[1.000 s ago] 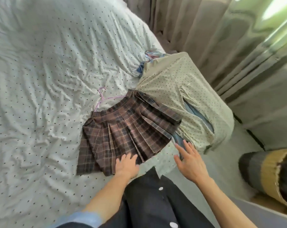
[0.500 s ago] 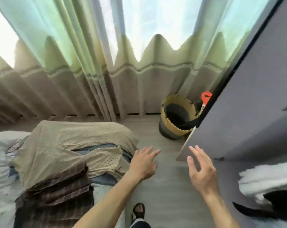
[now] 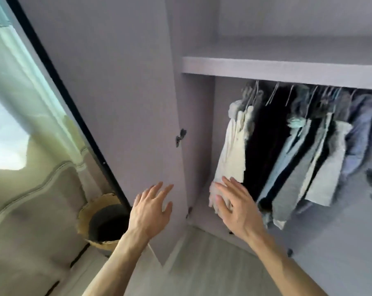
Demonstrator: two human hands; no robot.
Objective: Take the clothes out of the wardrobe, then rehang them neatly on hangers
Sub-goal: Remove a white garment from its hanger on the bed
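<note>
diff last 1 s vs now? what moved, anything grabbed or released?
View swung from the bed to the open wardrobe. Both hands left the skirt; left hand and right hand now reach toward the hanging clothes, right nearest the cream garment. Nothing gripped or released. Unchanged: both open, empty.

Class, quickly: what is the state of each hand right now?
Left hand: open, holding nothing.
Right hand: open, holding nothing, by the pale cream hanging garment.

Wardrobe door [image 3: 116,103] and shelf [image 3: 266,67]: plain pale lilac-grey. Hanging clothes, left to right: cream top [image 3: 232,154], black garment [image 3: 264,146], light blue garment [image 3: 285,154], grey garment [image 3: 294,184], lavender-blue shirt [image 3: 360,142]. Basket [image 3: 85,216]: straw-yellow rim, dark grey inside. Curtain [image 3: 31,199]: beige below, pale green above. Floor [image 3: 212,263]: light grey planks.
</note>
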